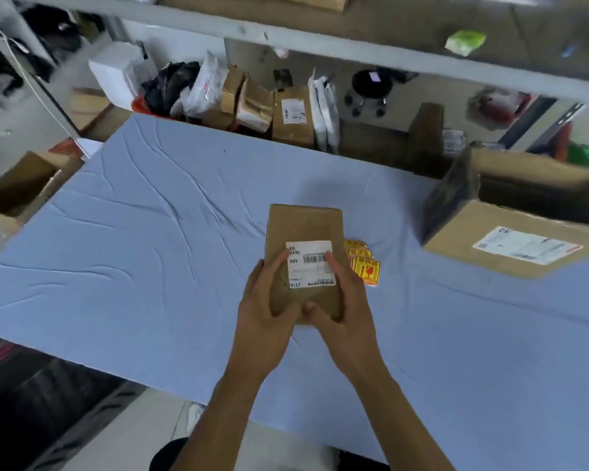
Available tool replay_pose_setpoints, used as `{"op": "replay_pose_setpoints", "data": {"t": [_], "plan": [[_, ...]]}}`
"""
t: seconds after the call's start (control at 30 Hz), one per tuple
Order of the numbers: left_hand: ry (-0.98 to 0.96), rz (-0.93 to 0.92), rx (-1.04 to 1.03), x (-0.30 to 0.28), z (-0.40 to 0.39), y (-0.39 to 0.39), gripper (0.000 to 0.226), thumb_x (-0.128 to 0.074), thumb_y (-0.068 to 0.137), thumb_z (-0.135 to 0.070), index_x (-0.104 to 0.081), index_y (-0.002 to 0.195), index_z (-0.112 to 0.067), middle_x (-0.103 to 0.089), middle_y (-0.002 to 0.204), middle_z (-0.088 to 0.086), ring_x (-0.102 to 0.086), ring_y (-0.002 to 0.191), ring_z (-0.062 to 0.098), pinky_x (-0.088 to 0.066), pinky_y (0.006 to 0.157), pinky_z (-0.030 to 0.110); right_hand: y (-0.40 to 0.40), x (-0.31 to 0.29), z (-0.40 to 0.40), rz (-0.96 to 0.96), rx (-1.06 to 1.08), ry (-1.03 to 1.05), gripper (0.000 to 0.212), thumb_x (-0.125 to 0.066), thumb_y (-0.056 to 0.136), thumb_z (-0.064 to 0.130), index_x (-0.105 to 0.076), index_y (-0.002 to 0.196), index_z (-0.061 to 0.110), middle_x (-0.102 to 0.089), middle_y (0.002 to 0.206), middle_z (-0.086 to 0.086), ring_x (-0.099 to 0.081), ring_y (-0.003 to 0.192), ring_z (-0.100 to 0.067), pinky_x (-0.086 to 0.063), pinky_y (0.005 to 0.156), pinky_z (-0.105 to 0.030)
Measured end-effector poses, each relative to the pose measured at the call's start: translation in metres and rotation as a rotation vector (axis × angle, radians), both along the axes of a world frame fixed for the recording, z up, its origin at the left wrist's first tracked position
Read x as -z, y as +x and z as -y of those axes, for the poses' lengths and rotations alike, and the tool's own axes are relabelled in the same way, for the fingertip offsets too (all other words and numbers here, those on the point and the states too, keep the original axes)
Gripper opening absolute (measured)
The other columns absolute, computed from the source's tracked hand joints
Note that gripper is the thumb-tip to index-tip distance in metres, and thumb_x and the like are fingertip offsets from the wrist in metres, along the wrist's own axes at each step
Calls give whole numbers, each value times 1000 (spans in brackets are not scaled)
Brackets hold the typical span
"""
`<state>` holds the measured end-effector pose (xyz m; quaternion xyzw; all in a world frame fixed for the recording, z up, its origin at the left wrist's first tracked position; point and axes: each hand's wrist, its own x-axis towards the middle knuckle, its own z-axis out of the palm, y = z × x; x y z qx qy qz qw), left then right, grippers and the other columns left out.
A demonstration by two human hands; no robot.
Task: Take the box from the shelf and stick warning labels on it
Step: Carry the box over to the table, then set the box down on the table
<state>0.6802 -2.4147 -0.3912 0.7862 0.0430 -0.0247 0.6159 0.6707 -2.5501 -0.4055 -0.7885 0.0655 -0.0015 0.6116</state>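
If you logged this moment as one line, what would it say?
stage: box off shelf, over table | left hand: holding box | right hand: holding box | warning labels: on table, none applied

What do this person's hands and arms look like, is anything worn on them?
Both are bare. The left hand and the right hand have no gloves, and no rings, watch or bands show. The forearms are uncovered as far as the bottom edge of the picture, so no sleeve is visible. Nothing is marked or attached on them.
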Motion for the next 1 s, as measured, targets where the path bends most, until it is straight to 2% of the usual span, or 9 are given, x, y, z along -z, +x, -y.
{"op": "replay_pose_setpoints", "data": {"t": [0.1, 0.2, 0.3, 0.37, 0.43, 0.57, 0.73, 0.87, 1.0], "plan": [[-4, 16, -28, 32, -1, -8, 67, -56, 88, 7, -47, 137, -38, -49, 136, -6, -51, 110, -17, -44, 77, -3, -4, 29, -1, 20, -32, -16, 71, -64, 76, 26, -41, 141, 44, -40, 145, 6, -46, 128, 2, -48, 101, -19], [75, 104, -40, 51, -7, -18, 56, -60, 89, -7, -51, 135, -39, -45, 145, 0, -51, 121, -4, -40, 84, -5, -6, 46, -2, 30, -49, -17, 70, -65, 76, 34, -41, 141, 45, -42, 143, 7, -48, 128, -2, -46, 106, -27], [164, 270, -95, 61, -2, -35, 44, -61, 90, -20, -58, 133, -30, -31, 155, 7, -39, 124, -23, -41, 98, 3, -2, 52, -4, 49, -57, -19, 77, -66, 68, 47, -42, 140, 45, -46, 142, 2, -52, 126, -6, -47, 106, -32], [217, 328, -79, 70, 6, -51, 56, -62, 82, -34, -54, 138, -29, -18, 160, 10, -36, 140, -1, -41, 113, 28, -2, 50, -8, 49, -67, 28, 77, -66, 67, 45, -43, 141, 44, -46, 143, 0, -54, 123, -7, -52, 94, -20], [310, 273, -96, 77, 16, -61, 78, -65, 69, -45, -45, 144, -34, -4, 161, 13, -30, 145, 30, -33, 117, 37, -4, 45, -12, 48, -62, 28, 70, -67, 81, 32, -41, 145, 38, -42, 144, -3, -52, 117, -6, -47, 75, -3], [385, 170, -206, 72, 9, -62, 86, -59, 57, -62, -36, 137, -44, 2, 161, 16, -30, 138, 48, -39, 108, 56, -20, 36, -22, 9, -167, -91, 68, -63, 89, 35, -32, 149, 41, -30, 135, 0, -42, 116, -6, -34, 92, -16], [319, 260, -86, 83, -34, -35, 82, -72, 53, -55, -43, 129, -44, -11, 155, 10, -36, 138, 37, -47, 104, 38, -13, 46, -12, 178, -190, -273, 58, -72, 84, 37, -49, 137, 41, -21, 140, -1, -24, 137, -8, -26, 108, -13], [202, 326, 150, 90, -75, -6, 81, -87, 59, -30, -49, 129, -45, -24, 142, 4, -34, 132, -10, -31, 100, -3, 17, 55, 4, 284, -165, -460, 77, -83, 71, 41, -45, 138, 47, -7, 155, 3, -17, 137, -4, -23, 108, -17], [174, 373, 229, 98, -98, 19, 77, -83, 70, -32, -45, 135, -44, -31, 145, -5, -38, 137, 0, -35, 118, 30, 38, 66, 4, 330, -153, -511, 85, -86, 69, 34, -42, 141, 44, -35, 135, 2, -47, 123, -17, -41, 102, -23]]}}
